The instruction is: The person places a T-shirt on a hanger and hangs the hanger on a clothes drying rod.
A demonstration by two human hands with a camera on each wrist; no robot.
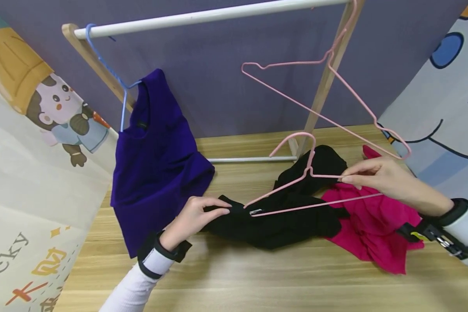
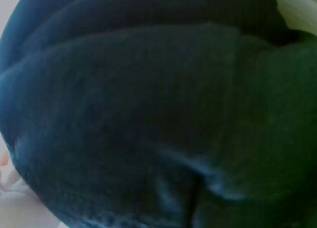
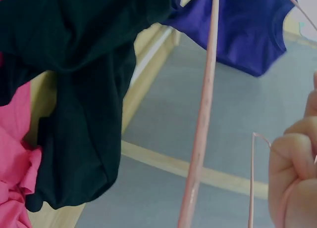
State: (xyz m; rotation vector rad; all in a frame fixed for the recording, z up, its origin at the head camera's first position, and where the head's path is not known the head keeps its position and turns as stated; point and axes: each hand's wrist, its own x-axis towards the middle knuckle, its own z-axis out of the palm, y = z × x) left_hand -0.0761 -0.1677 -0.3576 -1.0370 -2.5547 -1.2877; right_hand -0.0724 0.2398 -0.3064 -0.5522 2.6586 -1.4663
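My left hand (image 1: 193,219) pinches the edge of a black garment (image 1: 273,229) near its neck, where a small label shows. In my right hand (image 1: 390,182) is one arm of a pink hanger (image 1: 310,167), pinched between thumb and fingers. The hanger's left end lies at the garment's neck; its hook points up. Black cloth (image 2: 148,99) fills most of the left wrist view, with a bit of the hand at lower left. The right wrist view has the curled right hand (image 3: 294,173), the hanger's bar (image 3: 200,119) and the hanging black garment (image 3: 94,114).
A crumpled magenta garment (image 1: 374,229) lies on the wooden table (image 1: 238,281) at right. Behind stands a rack with a white rod (image 1: 203,16). A purple garment (image 1: 160,151) hangs there on a blue hanger (image 1: 111,71). Another pink hanger (image 1: 329,54) hangs bare at right.
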